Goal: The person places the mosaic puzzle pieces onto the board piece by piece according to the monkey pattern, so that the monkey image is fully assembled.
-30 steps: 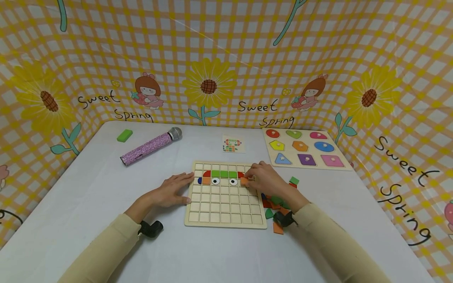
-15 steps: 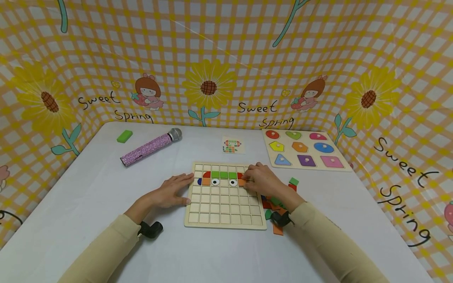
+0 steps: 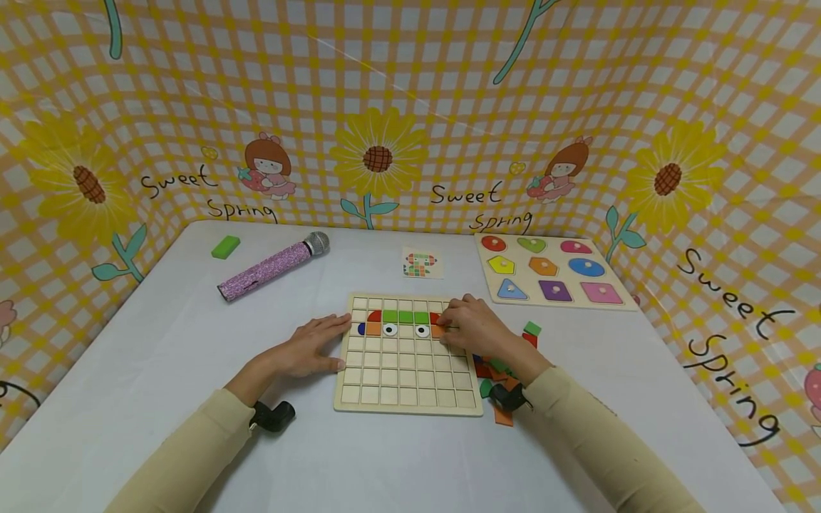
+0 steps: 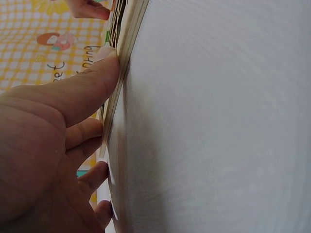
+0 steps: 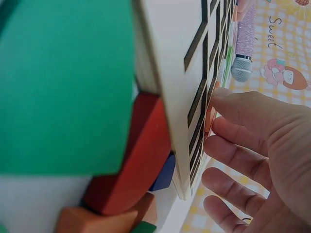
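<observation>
**Operator:** State the surroundings, then continue from the left.

**Guide:** A checked backdrop (image 3: 398,64) printed with sunflowers (image 3: 378,158) encloses the back and sides of your white tabletop (image 3: 288,463). At far left lies a green block (image 3: 226,247); beside it, a glittery microphone (image 3: 266,271) lies aslant, head toward the right.

**Operator:** Left hand and board?

**Guide:** Your left hand (image 3: 309,348) is relaxed, fingers extended and thumb spread apart; it touches the left edge of the grid board (image 3: 398,395) without gripping. The board lies flat before you. Its third row bears a blue tile (image 3: 362,328), an orange tile (image 3: 374,328) and two eye tiles (image 3: 390,330). Green tiles (image 3: 406,316) run along the row above, between red tiles (image 3: 375,315). Beyond the board lies a picture card (image 3: 422,263).

**Operator:** Right hand?

**Guide:** Your right hand (image 3: 474,326) is curled, thumb and fingertips pinching the orange end tile (image 3: 437,331), at the third row's right. Loose tiles (image 3: 503,415) lie beside the board's right edge. Farther right, toward the back, lies a shape puzzle (image 3: 527,270).
</observation>
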Motion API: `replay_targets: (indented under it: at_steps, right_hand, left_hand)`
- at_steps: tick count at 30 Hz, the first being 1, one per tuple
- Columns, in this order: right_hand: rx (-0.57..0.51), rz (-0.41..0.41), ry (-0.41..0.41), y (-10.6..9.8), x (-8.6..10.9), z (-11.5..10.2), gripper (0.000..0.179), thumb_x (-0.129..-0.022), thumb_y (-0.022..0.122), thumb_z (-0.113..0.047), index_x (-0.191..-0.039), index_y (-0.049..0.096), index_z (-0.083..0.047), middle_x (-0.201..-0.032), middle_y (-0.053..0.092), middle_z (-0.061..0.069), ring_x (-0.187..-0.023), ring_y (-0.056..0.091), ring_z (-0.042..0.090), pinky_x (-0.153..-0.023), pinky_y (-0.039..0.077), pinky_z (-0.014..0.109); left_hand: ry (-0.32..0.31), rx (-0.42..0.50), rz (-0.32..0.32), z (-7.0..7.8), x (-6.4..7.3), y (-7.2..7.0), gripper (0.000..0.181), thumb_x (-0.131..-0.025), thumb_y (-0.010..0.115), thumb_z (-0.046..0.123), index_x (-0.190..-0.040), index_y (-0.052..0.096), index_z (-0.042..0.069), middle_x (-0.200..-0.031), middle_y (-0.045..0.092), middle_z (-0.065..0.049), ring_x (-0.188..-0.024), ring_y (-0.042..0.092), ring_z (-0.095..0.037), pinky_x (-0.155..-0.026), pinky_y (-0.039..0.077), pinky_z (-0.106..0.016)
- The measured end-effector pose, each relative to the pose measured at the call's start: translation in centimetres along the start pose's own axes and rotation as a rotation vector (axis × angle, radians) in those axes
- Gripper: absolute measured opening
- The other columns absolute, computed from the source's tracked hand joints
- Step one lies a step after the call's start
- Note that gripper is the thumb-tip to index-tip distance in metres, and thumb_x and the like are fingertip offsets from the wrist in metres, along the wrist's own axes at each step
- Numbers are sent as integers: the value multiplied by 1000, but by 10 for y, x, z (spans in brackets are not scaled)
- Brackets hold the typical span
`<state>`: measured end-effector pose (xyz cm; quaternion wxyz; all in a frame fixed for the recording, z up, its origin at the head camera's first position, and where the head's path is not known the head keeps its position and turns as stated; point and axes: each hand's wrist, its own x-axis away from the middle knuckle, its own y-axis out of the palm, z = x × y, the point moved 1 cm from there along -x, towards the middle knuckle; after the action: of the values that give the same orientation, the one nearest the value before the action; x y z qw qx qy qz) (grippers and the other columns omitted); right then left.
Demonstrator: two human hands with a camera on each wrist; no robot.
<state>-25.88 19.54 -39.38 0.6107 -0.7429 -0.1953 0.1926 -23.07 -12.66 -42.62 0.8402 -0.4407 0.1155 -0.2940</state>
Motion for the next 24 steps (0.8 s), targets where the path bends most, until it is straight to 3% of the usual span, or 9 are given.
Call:
replay_targets:
  at_steps: [9, 14, 18, 24]
  right_hand:
    - [-49, 28, 22, -11, 9, 6, 28, -82, 72, -28, -106, 72, -13, -103, 65, 3, -88, 47, 19, -74, 38, 33]
    - [-64, 80, 30, -23, 20, 19, 29, -83, 72, -25, -107, 71, -9, -103, 65, 6, -92, 49, 23, -79, 42, 39]
    - [-68, 79, 97, -31, 32, 35, 31, -83, 72, -24, -109, 70, -8, -104, 66, 8, -100, 51, 27, -88, 44, 47]
    - [-94, 49, 202, -38, 56, 61, 32, -84, 71, -23, -111, 69, -7, -107, 66, 11, -103, 49, 28, -86, 44, 47]
  left_hand:
    - [-7, 8, -1, -1, -1, 1, 75, -88, 65, 30, -148, 28, 4, -158, 19, -14, -145, 12, -41, -113, 11, -65]
    - [-12, 10, -1, -3, -1, 1, 75, -88, 65, 29, -148, 27, 4, -158, 18, -13, -145, 12, -40, -113, 11, -64]
    - [10, 30, 6, -3, 0, 0, 76, -87, 66, 32, -148, 29, 4, -158, 19, -13, -145, 12, -40, -113, 10, -65]
    - [52, 33, 19, -2, 2, -1, 78, -87, 63, 42, -147, 30, 4, -157, 21, -14, -144, 14, -42, -110, 12, -67]
